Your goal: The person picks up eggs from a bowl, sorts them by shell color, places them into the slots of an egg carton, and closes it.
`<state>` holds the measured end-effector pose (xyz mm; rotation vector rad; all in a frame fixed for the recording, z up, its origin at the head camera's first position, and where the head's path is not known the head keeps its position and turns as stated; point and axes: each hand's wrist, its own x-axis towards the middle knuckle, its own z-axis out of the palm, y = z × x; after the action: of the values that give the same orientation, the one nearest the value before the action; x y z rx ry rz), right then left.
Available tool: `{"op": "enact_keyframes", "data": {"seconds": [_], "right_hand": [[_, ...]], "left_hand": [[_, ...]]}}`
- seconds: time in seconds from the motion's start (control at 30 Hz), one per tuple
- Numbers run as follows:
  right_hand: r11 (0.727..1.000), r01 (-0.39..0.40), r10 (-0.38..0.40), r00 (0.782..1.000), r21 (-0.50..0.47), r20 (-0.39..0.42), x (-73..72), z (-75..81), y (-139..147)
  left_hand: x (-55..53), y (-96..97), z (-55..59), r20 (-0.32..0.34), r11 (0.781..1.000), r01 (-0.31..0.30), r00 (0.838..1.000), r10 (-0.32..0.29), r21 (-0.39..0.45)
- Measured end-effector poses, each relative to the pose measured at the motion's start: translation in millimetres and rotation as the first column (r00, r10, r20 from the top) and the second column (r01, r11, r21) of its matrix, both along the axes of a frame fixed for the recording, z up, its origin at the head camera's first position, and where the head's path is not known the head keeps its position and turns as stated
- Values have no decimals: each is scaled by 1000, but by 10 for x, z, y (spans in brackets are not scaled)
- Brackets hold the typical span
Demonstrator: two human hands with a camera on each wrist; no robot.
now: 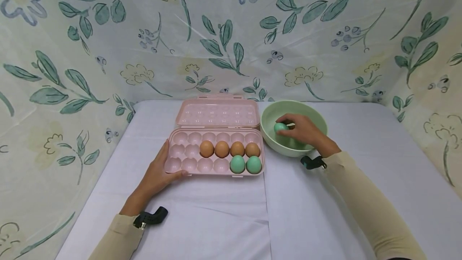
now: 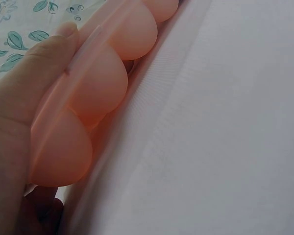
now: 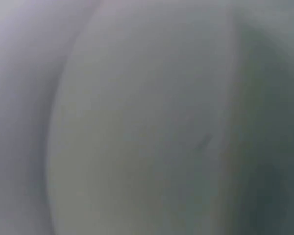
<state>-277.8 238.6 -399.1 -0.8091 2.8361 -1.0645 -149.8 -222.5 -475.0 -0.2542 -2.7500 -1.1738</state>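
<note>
A pink plastic egg carton (image 1: 213, 167) lies with its lid (image 1: 218, 113) folded back. Several brown eggs (image 1: 221, 149) fill the right part of its middle row, and two green eggs (image 1: 238, 164) sit at the right end of the front row. My left hand (image 1: 157, 173) grips the carton's left end; in the left wrist view the thumb lies along the rim, with fingertips below the cups (image 2: 100, 81). Inside the light green bowl (image 1: 294, 151), my right hand (image 1: 303, 131) pinches another green egg (image 1: 280, 127). The right wrist view is blurred, mostly the bowl's outer wall (image 3: 137, 122).
The bowl stands right beside the carton's right end. A white cloth (image 1: 216, 220) covers the table, and a flowered curtain (image 1: 223, 19) hangs behind it and along both sides. Each wrist wears a small black camera (image 1: 151, 216).
</note>
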Motion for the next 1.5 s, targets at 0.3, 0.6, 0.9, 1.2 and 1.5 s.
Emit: {"op": "enact_keyframes", "data": {"seconds": [0.3, 0.6, 0.9, 1.2, 1.5], "right_hand": [[997, 17, -18, 1000, -72, -10, 49, 21, 38], [988, 34, -37, 999, -152, -16, 141, 43, 2], [969, 75, -75, 997, -234, 6, 225, 59, -50], [952, 72, -82, 996, -297, -22, 482, 359, -300], [931, -2, -15, 999, -364, -44, 617, 510, -555]], "left_hand": [[-7, 6, 16, -15, 1000, 21, 1000, -21, 15], [-16, -6, 23, -6, 1000, 17, 1000, -17, 10], [-16, -13, 12, 3, 1000, 14, 1000, -14, 11], [2, -20, 28, 10, 1000, 9, 1000, -10, 16], [19, -10, 36, 13, 1000, 3, 1000, -4, 9]]}}
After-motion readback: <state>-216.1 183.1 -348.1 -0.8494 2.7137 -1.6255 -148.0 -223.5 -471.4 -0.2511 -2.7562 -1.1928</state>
